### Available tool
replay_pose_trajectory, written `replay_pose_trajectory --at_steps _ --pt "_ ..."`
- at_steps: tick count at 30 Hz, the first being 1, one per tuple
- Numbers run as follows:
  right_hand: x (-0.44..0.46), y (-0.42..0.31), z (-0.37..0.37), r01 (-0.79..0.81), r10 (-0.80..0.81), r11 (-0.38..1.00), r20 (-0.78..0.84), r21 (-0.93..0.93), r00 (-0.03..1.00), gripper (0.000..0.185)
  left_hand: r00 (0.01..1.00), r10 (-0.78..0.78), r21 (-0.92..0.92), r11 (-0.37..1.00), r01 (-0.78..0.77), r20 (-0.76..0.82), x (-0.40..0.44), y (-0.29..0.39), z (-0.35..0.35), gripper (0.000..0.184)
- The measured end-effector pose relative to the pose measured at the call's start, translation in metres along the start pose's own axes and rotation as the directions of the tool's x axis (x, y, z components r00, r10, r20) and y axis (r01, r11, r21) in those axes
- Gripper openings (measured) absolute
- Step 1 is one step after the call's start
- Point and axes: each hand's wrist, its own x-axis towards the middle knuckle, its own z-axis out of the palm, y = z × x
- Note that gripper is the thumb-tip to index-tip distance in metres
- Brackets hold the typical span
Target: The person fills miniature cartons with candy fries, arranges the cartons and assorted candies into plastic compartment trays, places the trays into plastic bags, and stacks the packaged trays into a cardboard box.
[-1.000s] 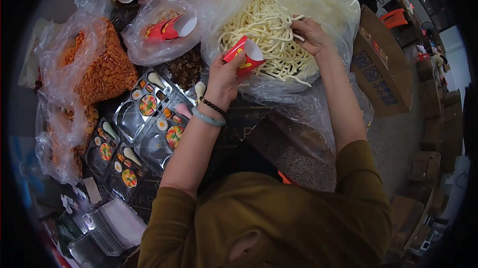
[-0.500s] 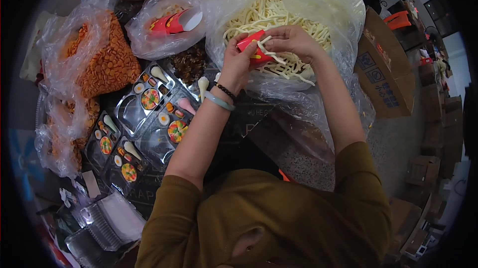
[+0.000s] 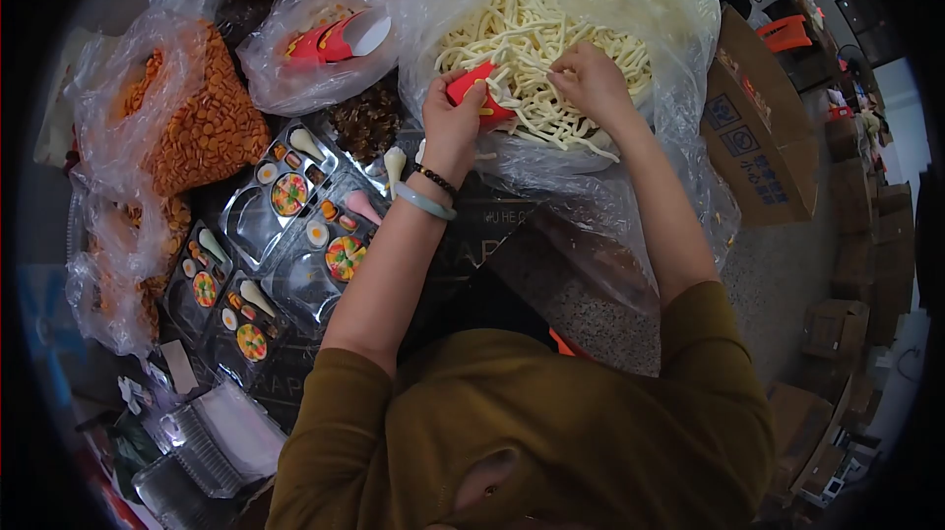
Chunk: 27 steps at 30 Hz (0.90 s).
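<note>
My left hand (image 3: pixel 453 122) grips a small red french fry carton (image 3: pixel 479 95) with a yellow mark on it. A few pale strips show at the carton's upper right edge; whether they are inside it is unclear. My right hand (image 3: pixel 594 85) is over a heap of cream-coloured toy french fries (image 3: pixel 532 33) in a large clear plastic bag (image 3: pixel 679 48). Its thumb and fingertips are pinched together, and anything between them is too small to make out. More red cartons (image 3: pixel 340 38) lie in another plastic bag to the left.
Clear compartment trays (image 3: pixel 258 220) with miniature toy food lie on the dark table at left. Bags of orange pieces (image 3: pixel 207 122) stand beyond them. Clear plastic boxes (image 3: pixel 202 446) sit lower left. An open cardboard box (image 3: pixel 763 136) stands at right.
My right hand has left the carton and moved right over the heap of fries. My left hand has shifted slightly left and down, still holding the carton.
</note>
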Motion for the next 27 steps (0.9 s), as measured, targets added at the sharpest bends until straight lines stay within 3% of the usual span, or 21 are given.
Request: replay_pose_trajectory --at_steps 4,7,10,11,14,16,18,21,22,25,27 --pt "0.009 0.004 -0.009 -0.042 0.042 0.999 0.011 0.001 0.999 0.018 1.0 -0.008 0.016 1.0 0.008 -0.019 -0.005 0.003 0.004 0.034" --pt "0.004 0.003 -0.002 0.104 -0.108 0.989 -0.037 -0.102 0.993 0.018 0.999 -0.005 -0.004 1.0 0.005 -0.042 -0.007 0.003 0.003 0.034" --pt "-0.011 -0.013 0.01 0.16 -0.15 0.975 0.078 -0.154 0.986 0.018 0.996 0.027 0.011 1.0 -0.027 -0.084 -0.007 -0.001 0.003 0.032" --pt "-0.016 -0.006 0.02 0.275 -0.27 0.933 0.054 -0.233 0.961 0.018 0.995 0.053 0.032 0.998 -0.051 -0.086 -0.002 -0.009 -0.001 0.031" --pt "-0.013 0.006 0.034 0.185 -0.162 0.898 0.091 -0.398 0.983 0.018 0.992 0.082 0.074 0.994 -0.075 -0.097 -0.011 -0.001 0.003 0.031" --pt "-0.011 0.0 0.022 0.055 -0.045 0.987 0.069 -0.152 0.997 0.02 0.985 0.143 0.105 0.985 -0.133 -0.095 -0.014 0.003 0.002 0.031" --pt "-0.006 -0.007 0.003 -0.111 0.101 0.987 0.093 0.112 0.991 0.024 0.964 0.256 0.146 0.959 -0.244 -0.068 -0.011 -0.001 -0.002 0.031" --pt "0.001 -0.015 0.002 -0.283 0.225 0.796 0.172 0.535 0.959 0.022 0.954 0.298 0.256 0.923 -0.288 -0.001 -0.008 -0.006 0.0 0.033" --pt "0.001 -0.026 -0.002 -0.324 0.237 0.781 0.228 0.534 0.945 0.021 0.964 0.265 0.191 0.946 -0.263 0.019 -0.008 -0.008 0.004 0.033" --pt "0.006 -0.038 0.007 -0.252 0.093 0.838 0.328 0.485 0.94 0.02 0.97 0.216 0.088 0.97 -0.226 0.11 -0.003 -0.012 0.009 0.034" --pt "0.013 -0.038 0.004 -0.372 0.091 0.793 0.509 0.483 0.856 0.02 0.988 0.125 0.061 0.989 -0.131 0.093 -0.003 -0.01 0.009 0.036"
